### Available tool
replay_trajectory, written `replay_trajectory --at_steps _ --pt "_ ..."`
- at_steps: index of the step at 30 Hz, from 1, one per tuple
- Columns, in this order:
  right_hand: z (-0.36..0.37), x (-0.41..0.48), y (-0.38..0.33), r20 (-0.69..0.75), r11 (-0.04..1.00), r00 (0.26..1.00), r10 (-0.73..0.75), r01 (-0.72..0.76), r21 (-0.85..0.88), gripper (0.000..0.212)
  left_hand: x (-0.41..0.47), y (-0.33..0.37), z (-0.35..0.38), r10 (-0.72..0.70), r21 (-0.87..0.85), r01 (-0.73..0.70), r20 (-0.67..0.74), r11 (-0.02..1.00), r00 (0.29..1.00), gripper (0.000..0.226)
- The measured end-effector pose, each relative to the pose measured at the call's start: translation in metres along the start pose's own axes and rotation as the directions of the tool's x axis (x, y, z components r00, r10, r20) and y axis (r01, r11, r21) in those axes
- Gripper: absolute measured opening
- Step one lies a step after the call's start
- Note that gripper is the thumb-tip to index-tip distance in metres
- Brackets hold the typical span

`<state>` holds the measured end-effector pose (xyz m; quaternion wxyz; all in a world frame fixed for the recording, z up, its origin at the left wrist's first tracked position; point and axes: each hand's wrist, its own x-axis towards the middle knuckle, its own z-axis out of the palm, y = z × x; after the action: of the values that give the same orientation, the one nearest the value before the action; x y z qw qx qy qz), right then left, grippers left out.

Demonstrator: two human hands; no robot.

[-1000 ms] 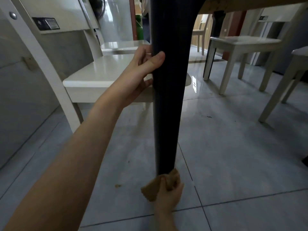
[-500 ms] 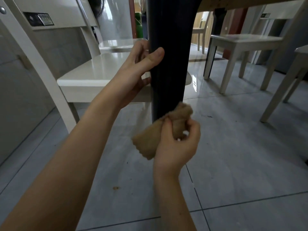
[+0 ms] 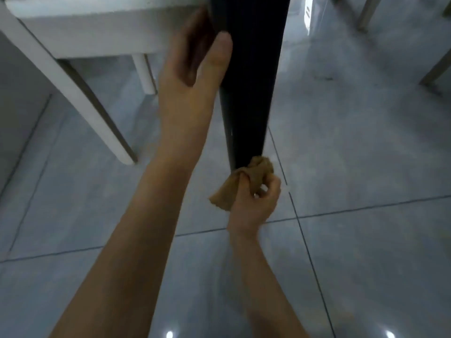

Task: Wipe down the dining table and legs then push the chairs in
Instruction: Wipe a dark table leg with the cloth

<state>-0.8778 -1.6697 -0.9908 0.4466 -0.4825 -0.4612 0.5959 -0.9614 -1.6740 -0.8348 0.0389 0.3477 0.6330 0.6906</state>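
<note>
A black tapered table leg (image 3: 246,76) runs from the top of the view down to the grey tiled floor. My left hand (image 3: 192,69) grips the leg high up, thumb across its front and fingers behind. My right hand (image 3: 256,201) holds a bunched tan cloth (image 3: 246,179) and presses it against the foot of the leg, just above the floor. The tabletop is out of view.
A white chair (image 3: 73,32) stands close on the left, its seat at the top and its slanted leg (image 3: 80,101) reaching the floor beside my left arm. Legs of other chairs (image 3: 436,67) show at the upper right. Grey floor tiles (image 3: 366,167) lie all around.
My right hand went down the leg with the cloth, from mid-height half a second ago to its foot. The view tilted downward. My left hand kept its grip.
</note>
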Motion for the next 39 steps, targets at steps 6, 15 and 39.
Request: replay_trajectory --at_steps 6,15,39 --pt "-0.058 -0.039 -0.094 0.008 0.996 0.996 0.083 -0.083 -0.016 0.029 -0.088 0.036 -0.032 -0.457 0.313 0.461 -0.090 0.830 0.885 0.020" --pt "-0.208 -0.108 -0.418 -0.056 0.934 0.966 0.252 -0.258 -0.248 0.033 -0.122 0.367 -0.032 -0.825 0.355 0.762 0.051 0.542 0.563 0.017" --pt "-0.497 -0.385 -0.749 -0.841 0.915 0.537 0.065 -0.369 -0.165 0.048 -0.068 0.633 -0.017 -0.797 0.647 0.475 0.549 0.596 0.252 0.021"
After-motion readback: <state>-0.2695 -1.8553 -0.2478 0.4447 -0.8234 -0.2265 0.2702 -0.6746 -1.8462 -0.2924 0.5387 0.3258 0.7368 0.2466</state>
